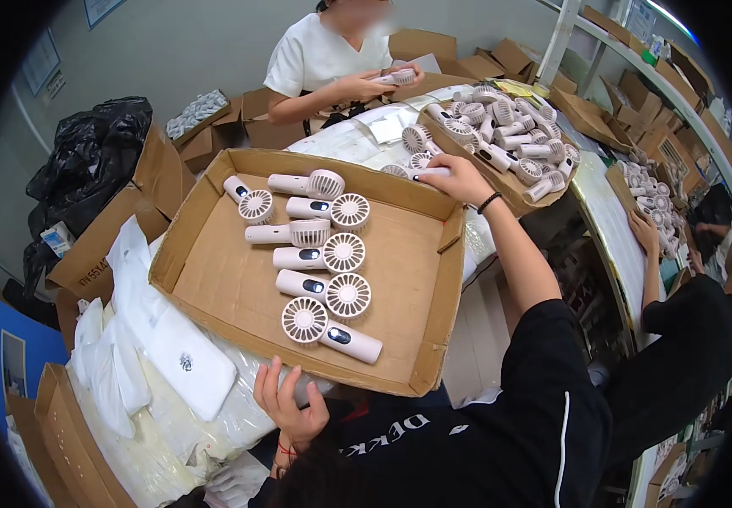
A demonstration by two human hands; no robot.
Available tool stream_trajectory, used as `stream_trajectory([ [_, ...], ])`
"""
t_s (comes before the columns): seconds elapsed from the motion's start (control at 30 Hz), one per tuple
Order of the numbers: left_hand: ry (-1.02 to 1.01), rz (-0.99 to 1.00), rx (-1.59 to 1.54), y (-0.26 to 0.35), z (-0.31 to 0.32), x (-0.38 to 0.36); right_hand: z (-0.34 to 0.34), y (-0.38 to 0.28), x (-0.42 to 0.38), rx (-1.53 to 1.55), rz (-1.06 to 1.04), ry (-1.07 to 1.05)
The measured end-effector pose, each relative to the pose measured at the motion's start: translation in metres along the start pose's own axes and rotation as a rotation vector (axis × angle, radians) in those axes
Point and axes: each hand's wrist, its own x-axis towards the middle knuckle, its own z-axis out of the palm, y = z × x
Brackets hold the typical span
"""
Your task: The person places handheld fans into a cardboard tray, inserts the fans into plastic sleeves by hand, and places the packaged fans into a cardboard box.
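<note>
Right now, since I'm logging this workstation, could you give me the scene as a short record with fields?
Main container: shallow cardboard box
Contents: seven handheld fans
Right hand: grips another fan by its handle, at the box's far wall
Left hand: fingers spread at the near wall; contact unclear
Beyond the box: carton heaped with more fans
Across: person in white top, holding a fan
Far left: black plastic bag
</note>
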Motion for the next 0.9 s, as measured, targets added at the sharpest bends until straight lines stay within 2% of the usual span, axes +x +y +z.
stream_trajectory([
  [0.03, -0.009, 0.002, -0.003, 0.0, 0.0, 0.0, 0.0, -0.005, -0.003, -0.006, 0.05, -0.063],
  [0.07, -0.018, 0.001, -0.005, 0.0, 0.0, -0.001, 0.003, -0.004, -0.005, -0.01, 0.018, -0.014],
  [0.2, 0.017, -0.021, 0.015, 0.002, 0.0, 0.0, -0.002, 0.001, -0.007, 0.088, -0.078, -0.05],
  [0.27, 0.019, -0.017, 0.016, 0.002, 0.0, 0.001, -0.019, -0.006, -0.011, -0.001, 0.032, -0.079],
  [0.3, 0.017, -0.012, 0.009, 0.002, 0.001, 0.001, -0.03, -0.008, -0.012, 0.051, 0.085, 0.032],
  [0.33, 0.018, -0.013, 0.011, 0.002, 0.0, 0.002, -0.042, -0.012, -0.021, 0.043, 0.163, 0.244],
  [0.43, -0.007, -0.011, 0.0, 0.001, -0.001, -0.001, -0.098, 0.045, -0.026, -0.54, 0.483, 0.444],
  [0.5, -0.019, -0.009, -0.015, -0.001, -0.002, -0.002, -0.122, 0.068, -0.037, -0.719, 0.738, 0.33],
  [0.53, -0.024, -0.007, -0.019, -0.001, -0.002, -0.002, -0.127, 0.08, -0.041, -0.722, 0.735, 0.332],
  [0.6, -0.022, -0.009, -0.026, 0.0, -0.001, -0.001, -0.127, 0.1, -0.045, -0.681, 0.791, 0.135],
  [0.63, -0.024, -0.012, -0.023, 0.0, -0.001, -0.001, -0.124, 0.109, -0.042, -0.686, 0.79, 0.135],
  [0.7, -0.03, -0.015, -0.019, 0.002, 0.0, 0.0, -0.115, 0.115, -0.033, -0.813, 0.919, 0.082],
  [0.73, -0.012, -0.012, -0.004, 0.002, 0.0, 0.001, -0.112, 0.117, -0.026, -0.72, 1.012, 0.11],
  [0.77, 0.01, -0.007, 0.012, 0.002, -0.001, 0.002, -0.11, 0.12, -0.027, -0.714, 1.014, 0.108],
  [0.87, 0.023, -0.003, 0.018, 0.001, -0.001, 0.001, -0.115, 0.136, -0.025, -0.287, 0.89, 0.526],
  [0.9, 0.029, -0.002, 0.017, 0.0, -0.001, 0.001, -0.115, 0.142, -0.025, -0.288, 0.886, 0.53],
])
